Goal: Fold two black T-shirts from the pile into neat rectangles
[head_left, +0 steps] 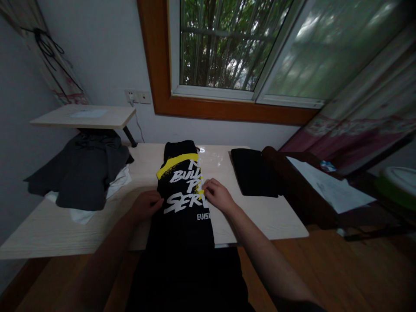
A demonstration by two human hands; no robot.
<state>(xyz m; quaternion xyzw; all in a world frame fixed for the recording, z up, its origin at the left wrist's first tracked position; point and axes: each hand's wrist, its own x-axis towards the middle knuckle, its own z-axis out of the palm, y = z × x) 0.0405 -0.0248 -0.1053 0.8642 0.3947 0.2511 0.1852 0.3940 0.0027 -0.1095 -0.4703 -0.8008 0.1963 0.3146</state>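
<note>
A black T-shirt with white lettering and a yellow band lies in a long, narrow folded strip on the pale wooden desk. Its lower part reaches the desk's front edge, close to my dark clothing. At the strip's left edge, my left hand has its fingers closed on the fabric beside the lettering. My right hand pinches the opposite edge, a little higher up, with curled fingers. Part of the print is folded out of sight on the right side.
Dark grey and white clothes are heaped on the left, below a small raised shelf. A folded black item lies on the right. Beyond it, a paper sheet rests on a dark brown surface. A wood-framed window is behind the desk.
</note>
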